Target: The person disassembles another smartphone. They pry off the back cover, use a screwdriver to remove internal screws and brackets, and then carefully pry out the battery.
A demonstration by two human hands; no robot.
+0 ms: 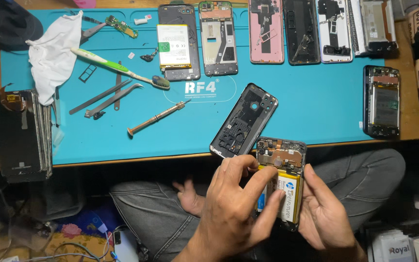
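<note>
Over my lap I hold an opened phone (283,157) with its back off, showing the circuit board above and a yellow and white battery (291,194) below. My left hand (233,204) grips its left side, fingertips lying across the battery's top. My right hand (327,213) cups the right edge and bottom. A black back cover (243,121) lies tilted on the blue mat (316,106), just beyond the phone at the table's front edge.
On the mat lie a small screwdriver (156,118), tweezers (110,99), a toothbrush (117,68) and a white cloth (52,53). Several opened phones (266,31) line the far edge, another phone (381,102) lies at right, and stacked screens (23,133) sit at left.
</note>
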